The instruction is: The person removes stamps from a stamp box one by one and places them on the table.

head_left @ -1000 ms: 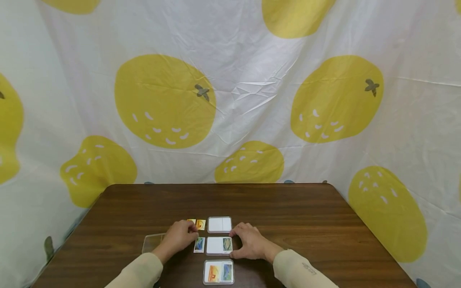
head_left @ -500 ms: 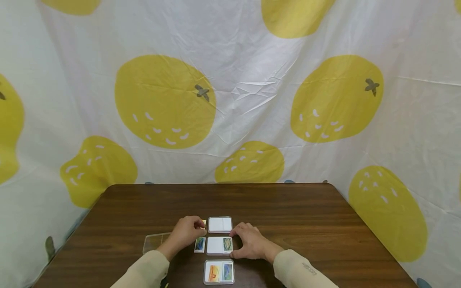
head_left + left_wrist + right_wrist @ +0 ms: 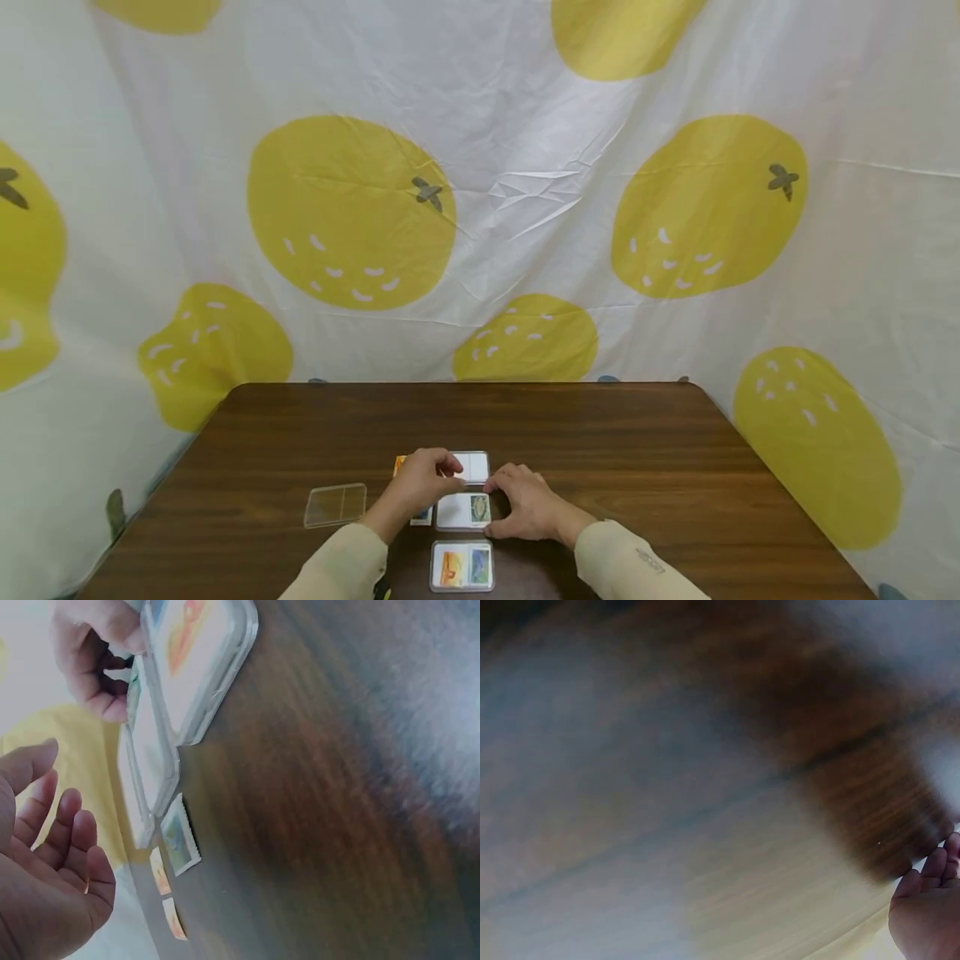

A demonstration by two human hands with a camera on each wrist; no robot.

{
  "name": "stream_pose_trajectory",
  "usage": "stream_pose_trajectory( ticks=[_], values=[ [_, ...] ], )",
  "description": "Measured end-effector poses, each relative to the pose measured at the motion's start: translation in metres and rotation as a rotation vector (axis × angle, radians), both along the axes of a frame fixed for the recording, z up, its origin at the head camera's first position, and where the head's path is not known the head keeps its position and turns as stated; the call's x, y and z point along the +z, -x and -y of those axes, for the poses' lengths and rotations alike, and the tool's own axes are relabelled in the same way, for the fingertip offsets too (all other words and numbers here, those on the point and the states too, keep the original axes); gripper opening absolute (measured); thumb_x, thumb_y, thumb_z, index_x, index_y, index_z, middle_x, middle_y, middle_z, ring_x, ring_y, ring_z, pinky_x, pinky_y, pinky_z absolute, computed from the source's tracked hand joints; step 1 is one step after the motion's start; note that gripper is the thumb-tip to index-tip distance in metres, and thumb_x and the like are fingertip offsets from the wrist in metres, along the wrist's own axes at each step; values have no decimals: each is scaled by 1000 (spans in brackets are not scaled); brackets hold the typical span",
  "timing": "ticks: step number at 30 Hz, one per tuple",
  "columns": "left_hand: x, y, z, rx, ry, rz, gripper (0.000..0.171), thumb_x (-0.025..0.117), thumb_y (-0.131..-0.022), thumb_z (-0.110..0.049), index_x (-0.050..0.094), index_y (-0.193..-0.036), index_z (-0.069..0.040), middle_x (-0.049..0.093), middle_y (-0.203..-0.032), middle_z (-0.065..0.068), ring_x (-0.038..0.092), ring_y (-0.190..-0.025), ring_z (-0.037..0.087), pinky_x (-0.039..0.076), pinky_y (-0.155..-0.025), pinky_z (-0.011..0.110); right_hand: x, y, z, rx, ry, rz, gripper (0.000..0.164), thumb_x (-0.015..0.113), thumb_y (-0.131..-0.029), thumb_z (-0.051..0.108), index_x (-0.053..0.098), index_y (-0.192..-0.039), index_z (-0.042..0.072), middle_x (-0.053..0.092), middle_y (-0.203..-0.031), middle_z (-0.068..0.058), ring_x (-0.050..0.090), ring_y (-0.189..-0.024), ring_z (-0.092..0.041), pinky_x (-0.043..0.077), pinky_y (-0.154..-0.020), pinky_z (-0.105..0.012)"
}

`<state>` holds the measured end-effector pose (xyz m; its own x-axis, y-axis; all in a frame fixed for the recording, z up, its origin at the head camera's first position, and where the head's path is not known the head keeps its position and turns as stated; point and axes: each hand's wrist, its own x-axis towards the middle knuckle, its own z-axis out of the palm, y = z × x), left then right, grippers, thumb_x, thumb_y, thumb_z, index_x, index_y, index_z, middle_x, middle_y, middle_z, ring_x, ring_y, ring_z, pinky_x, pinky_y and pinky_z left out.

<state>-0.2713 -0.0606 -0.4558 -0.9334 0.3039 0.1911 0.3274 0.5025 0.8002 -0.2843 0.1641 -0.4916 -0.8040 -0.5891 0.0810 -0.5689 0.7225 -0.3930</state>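
My left hand (image 3: 422, 486) hovers over the left side of the stamp cases. Its fingers are loosely bent and apart, with nothing between them in the left wrist view. At the right edge of the middle clear case (image 3: 452, 512), my right hand (image 3: 529, 505) holds its corners between thumb and fingers. That case has a white insert with a green postage stamp (image 3: 480, 507) on its right half. A blue-green stamp (image 3: 180, 836) lies loose beside it, mostly hidden under my left hand in the head view. Two orange stamps (image 3: 160, 871) lie farther along the table.
Behind the middle case is another case (image 3: 476, 467) with a blank white insert. Nearest me lies a case (image 3: 437, 557) showing an orange and a blue stamp. A clear lid (image 3: 335, 507) rests at the left on the brown table (image 3: 600, 433). A lemon-print curtain (image 3: 517, 250) hangs behind.
My left hand has moved right, from over the orange stamps to the cases' left side, uncovering the clear lid. The right hand stays at the middle case.
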Motion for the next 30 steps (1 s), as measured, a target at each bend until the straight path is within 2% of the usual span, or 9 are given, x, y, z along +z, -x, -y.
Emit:
stream_pose_trajectory(
  ticks=[5, 14, 20, 30],
  values=[
    [-3, 0, -4, -43, 12, -1, 19, 78, -81, -10, 70, -94, 1, 58, -79, 0, 51, -72, 14, 44, -62, 30, 0, 1, -1, -6, -5, 7, 50, 78, -76, 44, 64, -114, 15, 55, -118, 2, 49, -113, -22, 36, -97, -50],
    [-14, 4, -5, -35, 19, 1, 16, 79, -80, -9, 71, -91, -1, 58, -78, -1, 51, -73, 12, 45, -66, 29, -3, 1, -2, 3, 6, -24, 49, 79, -75, 42, 65, -113, 15, 56, -117, 1, 50, -112, -23, 37, -95, -49],
    [-17, 6, -5, -24, 37, -13, 15, 79, -79, -9, 71, -90, -2, 59, -78, -2, 52, -73, 13, 45, -66, 30, 0, 0, -1, 1, 11, 2, 49, 78, -75, 43, 65, -114, 15, 56, -118, 2, 49, -112, -22, 37, -96, -50],
    [-24, 10, -5, -56, 63, -16, 16, 79, -78, -9, 71, -89, -2, 60, -81, 0, 52, -75, 12, 45, -69, 31, 1, 0, 0, 1, 6, -5, 49, 78, -76, 42, 64, -114, 16, 56, -118, 2, 49, -113, -22, 37, -96, -50]
  ],
)
